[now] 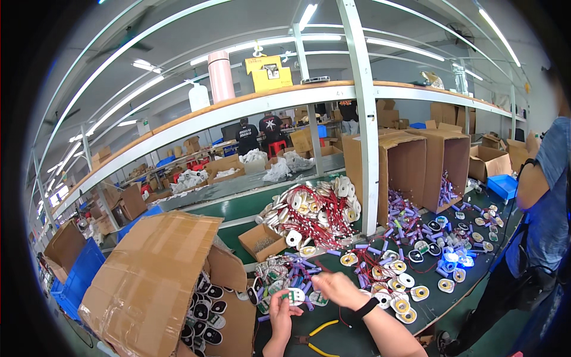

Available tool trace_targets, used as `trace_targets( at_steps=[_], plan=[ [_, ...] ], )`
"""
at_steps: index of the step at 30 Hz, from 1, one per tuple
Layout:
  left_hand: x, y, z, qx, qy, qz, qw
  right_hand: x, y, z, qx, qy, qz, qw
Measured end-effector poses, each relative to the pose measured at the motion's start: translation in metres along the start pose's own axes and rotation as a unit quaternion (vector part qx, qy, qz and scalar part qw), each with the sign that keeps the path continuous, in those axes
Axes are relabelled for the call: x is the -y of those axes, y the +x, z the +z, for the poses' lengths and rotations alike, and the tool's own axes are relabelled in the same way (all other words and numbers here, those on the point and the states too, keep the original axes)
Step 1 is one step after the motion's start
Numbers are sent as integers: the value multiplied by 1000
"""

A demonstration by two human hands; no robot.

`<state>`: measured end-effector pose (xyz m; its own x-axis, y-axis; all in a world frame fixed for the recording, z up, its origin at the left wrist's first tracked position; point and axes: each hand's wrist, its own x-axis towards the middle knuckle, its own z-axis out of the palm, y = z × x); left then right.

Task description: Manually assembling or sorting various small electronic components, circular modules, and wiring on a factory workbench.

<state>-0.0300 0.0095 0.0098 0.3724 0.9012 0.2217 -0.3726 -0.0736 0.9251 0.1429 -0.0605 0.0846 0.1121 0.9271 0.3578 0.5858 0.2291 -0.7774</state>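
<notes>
Head view: the left hand [279,309] is curling its fingers around a small flat white board with green dots [295,296], pinching it at its 9 o'clock edge. The right hand [338,288], wearing a black wristband, is hovering at the board's 3 o'clock, fingers loosely bent; whether it is gripping anything, I cannot tell. Both are working over the dark green bench [351,339]. Yellow-handled pliers [318,338] are lying at 6 o'clock. A crumpled brown cardboard box [160,273] is sitting at 9 o'clock, spilling glossy black oval shells [205,309].
</notes>
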Motion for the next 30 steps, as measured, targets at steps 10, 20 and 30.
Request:
trace_targets(
  at_steps=[10, 20, 30],
  plan=[
    [11, 6, -6, 19, 27, -29, 999, -21, 1, 34, 90, -221, -97, 966],
    [5, 1, 3, 100, 60, -62, 991, -29, -2, 38, 157, -230, -126, 952],
    [5, 2, 2, 24, 90, -29, 995, -4, 0, 29, -21, -170, -188, 967]
  ],
)
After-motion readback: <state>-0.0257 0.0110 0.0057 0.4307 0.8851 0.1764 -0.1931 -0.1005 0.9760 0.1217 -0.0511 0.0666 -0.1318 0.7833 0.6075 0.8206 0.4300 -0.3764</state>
